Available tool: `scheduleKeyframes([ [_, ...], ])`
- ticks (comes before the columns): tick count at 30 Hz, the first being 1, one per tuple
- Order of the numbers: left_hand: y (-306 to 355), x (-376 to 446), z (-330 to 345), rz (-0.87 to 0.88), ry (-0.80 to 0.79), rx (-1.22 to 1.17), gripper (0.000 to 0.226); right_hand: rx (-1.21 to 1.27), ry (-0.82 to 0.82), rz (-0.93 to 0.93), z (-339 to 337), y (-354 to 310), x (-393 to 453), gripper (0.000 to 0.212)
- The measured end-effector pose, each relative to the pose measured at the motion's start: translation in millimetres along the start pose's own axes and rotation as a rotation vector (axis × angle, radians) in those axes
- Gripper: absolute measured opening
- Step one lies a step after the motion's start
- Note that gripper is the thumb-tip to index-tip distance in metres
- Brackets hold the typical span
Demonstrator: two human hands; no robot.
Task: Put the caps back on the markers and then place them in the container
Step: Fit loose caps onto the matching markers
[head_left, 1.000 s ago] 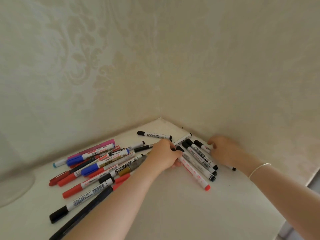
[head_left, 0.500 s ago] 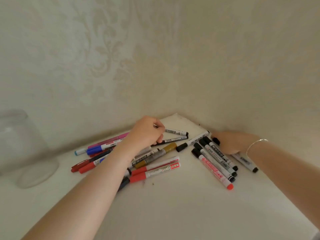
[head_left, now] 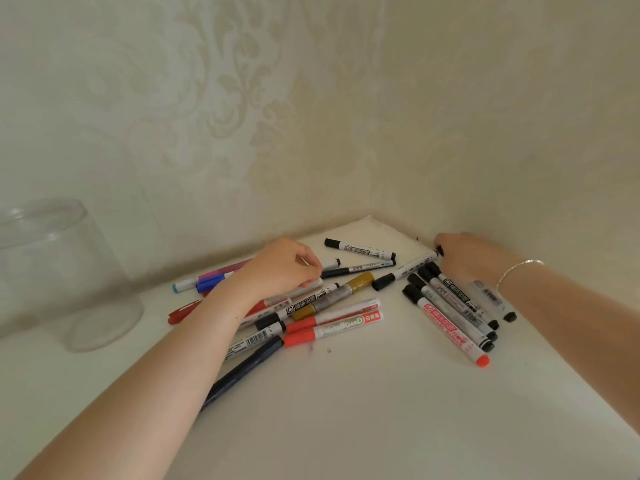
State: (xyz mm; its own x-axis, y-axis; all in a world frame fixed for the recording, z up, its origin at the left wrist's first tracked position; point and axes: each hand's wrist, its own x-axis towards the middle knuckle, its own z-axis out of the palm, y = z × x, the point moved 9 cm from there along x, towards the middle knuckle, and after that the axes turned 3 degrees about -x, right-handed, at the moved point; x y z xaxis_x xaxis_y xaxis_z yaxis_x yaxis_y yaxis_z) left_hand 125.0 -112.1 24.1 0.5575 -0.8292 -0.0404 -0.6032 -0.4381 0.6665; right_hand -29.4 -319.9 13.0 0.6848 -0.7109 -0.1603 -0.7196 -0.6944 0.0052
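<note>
Cream wallpaper corners a white surface (head_left: 346, 410). On it, the left hand (head_left: 280, 268) curls its fingers, pinching a marker in the main pile (head_left: 311, 306); the right hand (head_left: 464, 258) grips a black-capped marker (head_left: 405, 273) by the wall. Well left, the glass container (head_left: 69, 271) looks empty, so nearly everything seems left.

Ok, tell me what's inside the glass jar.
Through the clear wall of the glass jar no markers show; it looks empty. Every marker in view lies on the white surface. The jar's left side is cut off by the frame, so that part is unseen.
</note>
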Motion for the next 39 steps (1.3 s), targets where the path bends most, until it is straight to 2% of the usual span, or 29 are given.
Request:
scheduleKeyframes([
  [3,0,-10,-4,0.040,-0.083,0.099,0.008,-0.008,-0.012,-0.005,7,3,-2,0.033],
  [6,-4,-19,-7,0.061,-0.124,0.151,0.007,0.089,-0.007,-0.013,10,3,-4,0.034],
  [10,-7,-24,-5,0.089,-0.110,0.153,0.008,0.249,0.040,0.000,15,0,0,0.046],
  [27,-11,-30,5,0.105,-0.104,0.105,0.013,0.506,0.124,0.098,26,9,2,0.034],
  [35,-10,-27,6,0.115,-0.091,0.080,0.015,0.558,0.155,0.075,22,-1,3,0.040],
  [39,-13,-24,9,0.113,-0.093,0.090,0.016,0.484,0.141,0.017,24,-11,2,0.025],
])
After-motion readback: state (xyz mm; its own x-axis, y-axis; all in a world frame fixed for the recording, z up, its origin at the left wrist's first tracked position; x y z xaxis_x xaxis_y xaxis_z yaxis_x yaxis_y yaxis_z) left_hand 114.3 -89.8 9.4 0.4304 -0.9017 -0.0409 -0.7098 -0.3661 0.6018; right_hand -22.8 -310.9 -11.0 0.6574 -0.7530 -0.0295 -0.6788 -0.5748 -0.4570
